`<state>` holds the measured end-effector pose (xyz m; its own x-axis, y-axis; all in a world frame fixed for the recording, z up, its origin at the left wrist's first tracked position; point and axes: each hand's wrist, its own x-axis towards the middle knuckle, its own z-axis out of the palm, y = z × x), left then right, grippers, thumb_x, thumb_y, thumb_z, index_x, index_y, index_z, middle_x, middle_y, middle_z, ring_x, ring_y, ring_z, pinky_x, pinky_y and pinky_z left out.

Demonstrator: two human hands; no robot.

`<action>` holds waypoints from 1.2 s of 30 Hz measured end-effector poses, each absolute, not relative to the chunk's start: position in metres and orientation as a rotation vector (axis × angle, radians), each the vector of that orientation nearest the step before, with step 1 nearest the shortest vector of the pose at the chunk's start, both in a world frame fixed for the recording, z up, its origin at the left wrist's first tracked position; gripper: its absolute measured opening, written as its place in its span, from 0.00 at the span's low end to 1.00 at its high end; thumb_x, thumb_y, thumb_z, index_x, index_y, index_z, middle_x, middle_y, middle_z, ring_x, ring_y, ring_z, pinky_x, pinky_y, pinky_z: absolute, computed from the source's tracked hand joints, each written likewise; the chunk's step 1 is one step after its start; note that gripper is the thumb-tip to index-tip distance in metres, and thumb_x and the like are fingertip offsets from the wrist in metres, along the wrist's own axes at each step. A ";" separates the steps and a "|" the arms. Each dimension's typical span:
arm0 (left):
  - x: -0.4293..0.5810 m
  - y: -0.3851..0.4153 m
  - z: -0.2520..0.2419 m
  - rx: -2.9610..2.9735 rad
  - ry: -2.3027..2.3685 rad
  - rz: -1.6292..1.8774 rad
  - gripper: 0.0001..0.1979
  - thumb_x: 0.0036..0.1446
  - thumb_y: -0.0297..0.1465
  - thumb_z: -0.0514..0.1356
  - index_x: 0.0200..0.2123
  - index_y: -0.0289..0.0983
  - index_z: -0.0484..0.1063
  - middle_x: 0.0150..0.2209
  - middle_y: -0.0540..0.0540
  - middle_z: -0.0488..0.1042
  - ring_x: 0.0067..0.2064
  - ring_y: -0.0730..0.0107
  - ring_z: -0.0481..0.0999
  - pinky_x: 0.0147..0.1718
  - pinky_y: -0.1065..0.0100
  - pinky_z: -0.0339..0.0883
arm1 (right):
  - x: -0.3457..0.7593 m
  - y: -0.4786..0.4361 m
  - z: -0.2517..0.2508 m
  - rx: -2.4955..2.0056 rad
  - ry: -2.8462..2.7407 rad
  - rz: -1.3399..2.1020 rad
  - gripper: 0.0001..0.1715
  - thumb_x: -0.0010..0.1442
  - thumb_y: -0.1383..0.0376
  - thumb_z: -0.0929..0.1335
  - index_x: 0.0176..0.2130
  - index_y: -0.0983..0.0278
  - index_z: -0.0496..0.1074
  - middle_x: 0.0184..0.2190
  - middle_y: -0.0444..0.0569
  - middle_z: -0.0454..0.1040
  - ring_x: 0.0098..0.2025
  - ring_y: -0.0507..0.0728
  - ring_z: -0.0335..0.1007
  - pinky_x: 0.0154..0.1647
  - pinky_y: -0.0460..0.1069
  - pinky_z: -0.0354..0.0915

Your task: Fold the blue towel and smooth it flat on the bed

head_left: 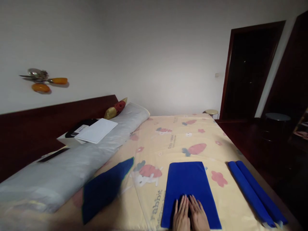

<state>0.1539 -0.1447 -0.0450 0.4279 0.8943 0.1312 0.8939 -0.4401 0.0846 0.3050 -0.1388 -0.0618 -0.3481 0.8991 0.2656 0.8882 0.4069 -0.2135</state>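
A bright blue cloth (186, 179), folded into a rectangle, lies flat on the bed's patterned yellow sheet (168, 150). My left hand (181, 215) rests palm down on its near part, fingers stretched forward. Beside it, my right hand (198, 215) lies on the same cloth with its fingers extended. The two hands are side by side, and neither grips anything. To the right, two rolled blue cloths (256, 194) lie along the bed's edge. A darker blue cloth (106, 189) is spread at the left, against the long pillow.
A long grey pillow (72, 173) runs along the dark headboard (29, 138). On it sit a white box (97, 131) and a red and gold cushion (116, 108). Stools (211, 112) and a dark door (252, 70) stand beyond the bed at the right.
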 end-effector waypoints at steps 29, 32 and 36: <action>0.120 -0.159 -0.045 2.769 1.808 0.312 0.43 0.49 0.23 0.49 0.66 0.43 0.33 0.69 0.56 0.48 0.69 0.71 0.54 0.63 0.60 0.60 | 0.331 -0.152 -0.087 -1.599 -2.243 -0.204 0.45 0.54 0.72 0.57 0.66 0.59 0.34 0.66 0.46 0.53 0.67 0.60 0.54 0.62 0.59 0.62; 0.112 -0.162 -0.044 2.742 1.886 0.328 0.45 0.47 0.21 0.49 0.66 0.43 0.33 0.68 0.56 0.50 0.68 0.72 0.56 0.63 0.60 0.61 | 0.343 -0.154 -0.087 -1.577 -2.249 -0.193 0.44 0.55 0.70 0.58 0.66 0.60 0.36 0.66 0.46 0.53 0.67 0.60 0.53 0.63 0.59 0.62; 0.105 -0.163 -0.045 2.706 1.974 0.334 0.48 0.43 0.19 0.49 0.66 0.43 0.33 0.68 0.55 0.50 0.68 0.73 0.55 0.63 0.61 0.61 | 0.357 -0.156 -0.089 -1.569 -2.241 -0.202 0.42 0.56 0.67 0.59 0.66 0.61 0.39 0.66 0.47 0.54 0.67 0.60 0.53 0.62 0.58 0.63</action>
<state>0.1055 -0.1633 -0.0448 0.3016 0.9088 0.2882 0.9530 -0.2959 -0.0642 0.3570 -0.1561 -0.0894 -0.2927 0.8694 0.3980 0.9267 0.3606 -0.1061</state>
